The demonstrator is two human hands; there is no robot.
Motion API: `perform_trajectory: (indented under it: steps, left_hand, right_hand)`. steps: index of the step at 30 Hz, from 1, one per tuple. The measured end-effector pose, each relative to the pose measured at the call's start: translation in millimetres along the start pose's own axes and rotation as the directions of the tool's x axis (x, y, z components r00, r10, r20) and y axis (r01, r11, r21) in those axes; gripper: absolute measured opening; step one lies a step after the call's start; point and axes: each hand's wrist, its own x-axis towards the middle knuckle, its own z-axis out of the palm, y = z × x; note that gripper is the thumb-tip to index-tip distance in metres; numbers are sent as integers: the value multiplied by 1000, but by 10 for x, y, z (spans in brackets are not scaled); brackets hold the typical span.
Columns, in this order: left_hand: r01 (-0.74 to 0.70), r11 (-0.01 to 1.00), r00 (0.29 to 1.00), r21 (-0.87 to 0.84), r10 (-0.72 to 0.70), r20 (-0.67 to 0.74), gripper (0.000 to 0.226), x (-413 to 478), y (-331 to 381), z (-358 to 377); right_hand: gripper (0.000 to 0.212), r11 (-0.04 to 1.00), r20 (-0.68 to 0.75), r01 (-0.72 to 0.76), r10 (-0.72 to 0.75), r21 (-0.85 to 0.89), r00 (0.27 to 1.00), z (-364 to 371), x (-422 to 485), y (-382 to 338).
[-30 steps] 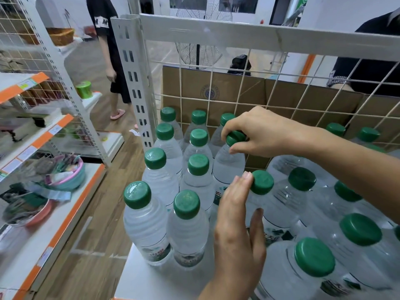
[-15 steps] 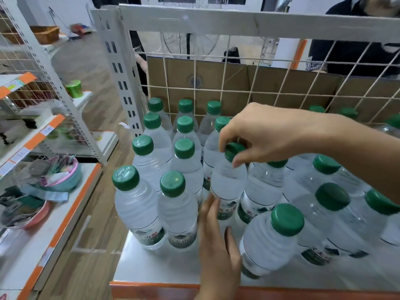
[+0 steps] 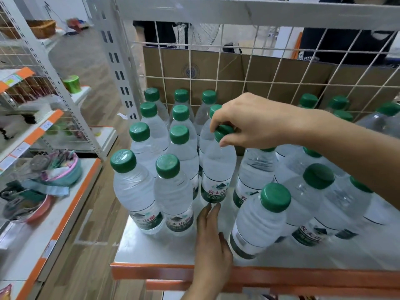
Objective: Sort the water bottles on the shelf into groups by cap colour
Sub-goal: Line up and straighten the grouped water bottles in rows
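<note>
Head view: the right hand (image 3: 255, 122) pinches the green cap (image 3: 223, 132) of the middle bottle (image 3: 218, 167) with curled fingers. That bottle stands upright on the white shelf (image 3: 155, 245), right beside the neat rows (image 3: 179, 135) of green-capped bottles on the left. I think the hand holds it by the top so it can slide it in as the next one in that group.

The left hand (image 3: 211, 237) lies low in front, fingers straight, holding nothing. Its fingertips are at the foot of the middle bottle, maybe to steady it. I cannot tell if they touch.

On the right, the loose bottles (image 3: 320, 191) stand and lean in a jumble, all with green caps. One front bottle (image 3: 259, 219) tips over near the left hand's thumb and could get bumped.

Behind is a wire wall (image 3: 218, 68) and a brown box (image 3: 270, 72). Off to the left is another shelf (image 3: 28, 245) with a pink-rimmed bowl (image 3: 71, 176).
</note>
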Motion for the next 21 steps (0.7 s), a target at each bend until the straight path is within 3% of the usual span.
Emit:
perform_trajectory:
  steps: [4, 7, 9, 13, 16, 21]
  left_hand:
    - [-34, 997, 978, -72, 48, 205, 69, -10, 51, -125]
    - [-107, 986, 895, -127, 151, 419, 72, -4, 155, -231]
    - [-150, 978, 861, -147, 203, 466, 68, 28, 181, -238]
    - [-121, 989, 886, -79, 144, 442, 63, 45, 95, -161]
    - [-52, 998, 913, -28, 59, 405, 74, 43, 9, -153]
    - [-22, 1000, 981, -6, 22, 192, 66, -9, -38, -302]
  right_hand:
    - [36, 997, -12, -33, 34, 75, 999, -167, -263, -80]
    - [41, 981, 59, -24, 13, 191, 998, -293, -576, -191]
    - [53, 968, 128, -11, -21, 249, 992, -289, -751, -255]
    - [60, 991, 201, -11, -16, 134, 979, -137, -919, -316]
    - [39, 996, 136, -7, -4, 84, 991, -75, -945, -344]
    - [33, 995, 34, 14, -18, 97, 999, -48, -883, -409]
